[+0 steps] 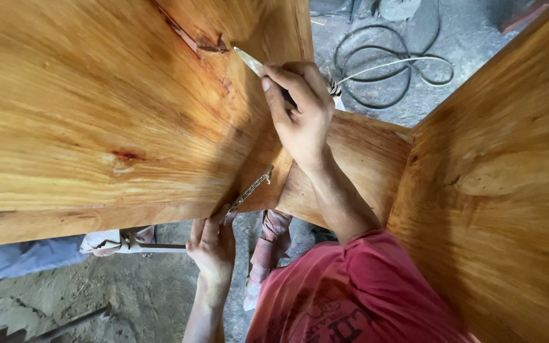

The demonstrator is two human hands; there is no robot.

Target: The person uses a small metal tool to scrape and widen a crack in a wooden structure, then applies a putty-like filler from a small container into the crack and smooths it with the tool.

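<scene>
The thin pale flat putty blade (249, 61), stiff and light, touches the big orange wooden board (96, 114) near its top edge crack. The right hand (300, 111) pinches its handle tight. The left hand (212, 244) grips the board's bottom edge.

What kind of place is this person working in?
Most likely a woodworking shop: big varnished wooden panels are being worked on, the concrete floor is dusty, and cables lie coiled on it.

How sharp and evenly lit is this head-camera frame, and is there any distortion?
Head view: wide-angle bending at the edges; soft daylight, no harsh glare on the wooden panel; right hand with its thin blade sharp; left hand in shade below the panel; floor cables slightly soft.
</scene>
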